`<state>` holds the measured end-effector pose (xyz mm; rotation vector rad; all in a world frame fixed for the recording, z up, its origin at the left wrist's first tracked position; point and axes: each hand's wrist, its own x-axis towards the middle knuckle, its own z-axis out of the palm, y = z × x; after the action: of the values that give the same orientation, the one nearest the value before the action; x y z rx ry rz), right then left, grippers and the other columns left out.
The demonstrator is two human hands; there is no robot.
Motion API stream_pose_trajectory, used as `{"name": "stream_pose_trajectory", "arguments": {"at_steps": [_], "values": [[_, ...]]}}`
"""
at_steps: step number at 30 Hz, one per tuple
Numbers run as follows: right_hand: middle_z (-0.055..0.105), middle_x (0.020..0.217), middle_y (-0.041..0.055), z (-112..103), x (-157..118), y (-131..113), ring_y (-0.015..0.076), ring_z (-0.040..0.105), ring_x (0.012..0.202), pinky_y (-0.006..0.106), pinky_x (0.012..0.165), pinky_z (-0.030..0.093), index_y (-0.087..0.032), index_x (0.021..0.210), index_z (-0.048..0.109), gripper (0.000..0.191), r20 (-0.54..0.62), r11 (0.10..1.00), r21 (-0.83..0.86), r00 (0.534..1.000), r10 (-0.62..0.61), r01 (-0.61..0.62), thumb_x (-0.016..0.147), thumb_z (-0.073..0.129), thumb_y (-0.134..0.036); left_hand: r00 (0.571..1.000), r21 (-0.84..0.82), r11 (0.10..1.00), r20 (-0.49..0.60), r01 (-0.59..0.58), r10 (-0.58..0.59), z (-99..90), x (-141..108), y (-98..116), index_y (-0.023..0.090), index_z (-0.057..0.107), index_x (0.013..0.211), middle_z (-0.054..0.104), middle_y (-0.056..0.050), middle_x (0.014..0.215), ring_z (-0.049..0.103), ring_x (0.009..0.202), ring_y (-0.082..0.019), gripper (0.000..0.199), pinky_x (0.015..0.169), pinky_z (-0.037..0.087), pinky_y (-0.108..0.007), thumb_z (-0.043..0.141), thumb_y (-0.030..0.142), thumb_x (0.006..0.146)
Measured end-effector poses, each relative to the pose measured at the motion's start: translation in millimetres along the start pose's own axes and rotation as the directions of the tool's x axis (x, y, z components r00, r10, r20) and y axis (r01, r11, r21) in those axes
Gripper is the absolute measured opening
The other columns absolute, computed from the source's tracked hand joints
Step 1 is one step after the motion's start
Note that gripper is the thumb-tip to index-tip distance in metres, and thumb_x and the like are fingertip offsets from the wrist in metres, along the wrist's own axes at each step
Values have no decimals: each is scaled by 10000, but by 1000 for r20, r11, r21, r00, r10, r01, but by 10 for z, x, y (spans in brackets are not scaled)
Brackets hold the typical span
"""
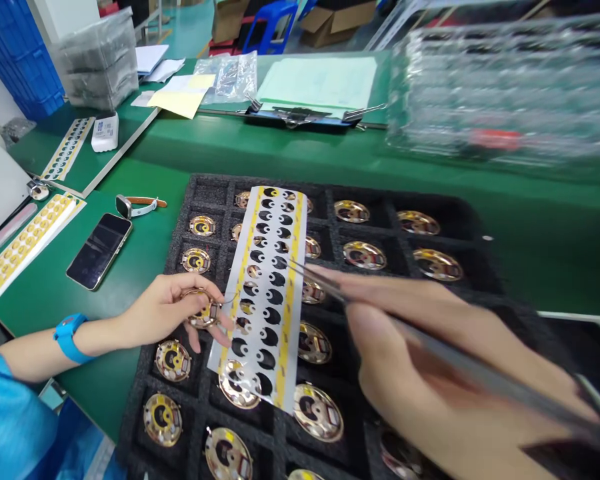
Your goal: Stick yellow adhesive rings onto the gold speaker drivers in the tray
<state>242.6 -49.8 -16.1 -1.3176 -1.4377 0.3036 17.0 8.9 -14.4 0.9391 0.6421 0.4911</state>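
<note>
My left hand [173,308] holds a round gold disc part [204,312] just above the black foam tray [445,200], beside the left edge of a sticker sheet [267,287] that carries black round stickers between yellow strips. My right hand [440,373] grips metal tweezers [320,283] whose tips reach over the middle of the sheet. The sheet lies across several gold disc parts [364,255] that sit in the tray's square pockets. A blue band is on my left wrist.
A phone [99,250] and a wristwatch [135,205] lie on the green table left of the tray. Yellow sticker strips [23,243] lie at far left. A clipboard with paper [315,90] and stacked clear trays [505,93] stand behind.
</note>
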Motion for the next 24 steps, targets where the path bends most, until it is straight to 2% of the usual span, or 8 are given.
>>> {"name": "stream_pose_trajectory", "arguments": {"at_steps": [3,6,8,12,15,20,24], "values": [[728,766,26,158,184,133,177,725,737,359,760,616,-269,769,706,30,-155,949,269,965,211,-164,787,695,-289,1000,-50,999,22,-6,7,-53,9,-15,145,532,938,721,-91,871,734,775,-202,170,453,553,-191,580,301,890],[698,670,11,227,309,270,187,737,688,309,712,621,-213,668,674,250,-106,773,506,862,496,-383,636,815,-418,1000,-82,996,5,-20,21,-79,15,-4,139,542,996,716,-120,990,721,908,-223,145,557,595,-232,568,228,885],[684,628,7,224,352,324,191,739,661,282,686,619,-195,648,664,322,-60,705,544,817,574,-455,557,851,-441,1000,-102,995,-4,-12,12,-85,13,15,143,547,1022,712,-113,1031,710,951,-212,159,635,608,-254,561,153,864],[699,618,15,204,364,328,188,739,643,255,666,618,-193,645,668,358,-22,674,555,802,597,-487,519,865,-464,998,-97,994,46,48,-43,-94,-1,50,152,557,996,718,-79,1029,710,957,-186,202,728,605,-275,522,38,833],[716,634,15,207,360,291,182,741,644,217,655,613,-200,637,671,417,3,657,560,794,608,-505,460,880,-514,996,-69,996,75,49,-44,-103,-12,66,153,571,1002,715,-71,1054,704,983,-185,244,746,602,-280,512,-1,821],[734,637,37,195,382,276,184,740,631,197,634,610,-199,635,662,473,37,621,566,769,638,-543,404,887,-546,996,-128,990,70,63,-54,-124,-13,80,137,588,1001,720,-93,1066,701,999,-187,237,808,588,-291,483,22,822],[738,644,48,193,395,296,187,737,616,217,630,615,-196,631,651,464,66,605,560,759,648,-566,424,881,-541,996,-145,988,78,53,-42,-140,-14,75,123,589,989,731,-99,1009,706,998,-222,280,756,602,-283,450,29,764]]}}
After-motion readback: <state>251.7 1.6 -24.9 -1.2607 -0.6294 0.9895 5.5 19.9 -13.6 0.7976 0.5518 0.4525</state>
